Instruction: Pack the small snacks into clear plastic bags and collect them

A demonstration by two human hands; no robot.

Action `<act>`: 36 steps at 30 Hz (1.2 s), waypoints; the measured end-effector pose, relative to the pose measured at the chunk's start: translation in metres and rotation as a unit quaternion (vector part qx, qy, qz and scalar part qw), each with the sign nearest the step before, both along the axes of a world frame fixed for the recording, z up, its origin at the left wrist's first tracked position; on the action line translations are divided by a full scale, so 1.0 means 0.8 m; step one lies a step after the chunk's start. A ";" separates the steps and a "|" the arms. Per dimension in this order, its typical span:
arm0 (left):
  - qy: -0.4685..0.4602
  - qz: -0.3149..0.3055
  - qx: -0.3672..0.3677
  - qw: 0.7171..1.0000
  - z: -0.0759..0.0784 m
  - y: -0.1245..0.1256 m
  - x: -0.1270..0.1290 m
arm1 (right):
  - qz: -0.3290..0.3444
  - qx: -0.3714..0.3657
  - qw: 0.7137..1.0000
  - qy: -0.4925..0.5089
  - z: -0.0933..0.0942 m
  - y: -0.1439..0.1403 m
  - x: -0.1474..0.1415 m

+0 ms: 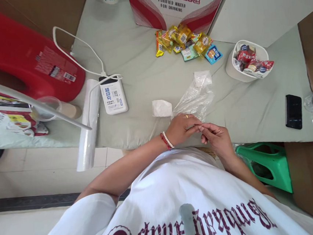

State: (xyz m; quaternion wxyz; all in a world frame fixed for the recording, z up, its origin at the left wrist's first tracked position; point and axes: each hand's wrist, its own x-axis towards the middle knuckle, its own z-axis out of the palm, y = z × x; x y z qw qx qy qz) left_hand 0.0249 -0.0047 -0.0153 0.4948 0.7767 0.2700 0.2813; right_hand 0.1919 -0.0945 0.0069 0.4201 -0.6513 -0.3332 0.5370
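- clear plastic bag on table, just beyond left hand and right hand, fingertips of both meeting at its near edge
- folded tissue just left of bag
- power bank further left, cable running behind it
- plastic roll left of power bank, overhanging table edge
- snack packets behind bag, in front of water carton
- tub of packets to the right
- phone far right, near front edge

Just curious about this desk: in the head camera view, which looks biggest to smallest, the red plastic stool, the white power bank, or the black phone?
1. red plastic stool
2. white power bank
3. black phone
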 end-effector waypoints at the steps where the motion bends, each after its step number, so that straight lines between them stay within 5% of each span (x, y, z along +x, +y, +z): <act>1: 0.008 0.005 0.011 1.000 0.000 0.000 0.001 | 0.006 0.003 1.000 -0.005 0.002 0.001 -0.001; 9: -0.039 0.143 -0.113 0.982 0.001 0.009 -0.011 | -0.015 -0.006 1.000 -0.006 0.008 0.005 -0.001; 11: -0.048 0.137 -0.113 0.983 0.003 0.008 -0.013 | -0.023 -0.009 1.000 -0.002 0.006 0.002 0.002; 16: -0.040 0.029 0.007 0.999 0.009 -0.007 -0.004 | -0.019 0.007 1.000 0.006 0.007 -0.002 0.005; 24: 0.034 0.049 0.152 0.987 -0.001 -0.005 0.002 | 0.013 0.003 1.000 -0.020 0.021 0.002 0.002; 36: -0.025 0.125 -0.061 0.990 0.012 -0.003 -0.006 | -0.004 -0.001 1.000 -0.019 0.021 0.005 -0.002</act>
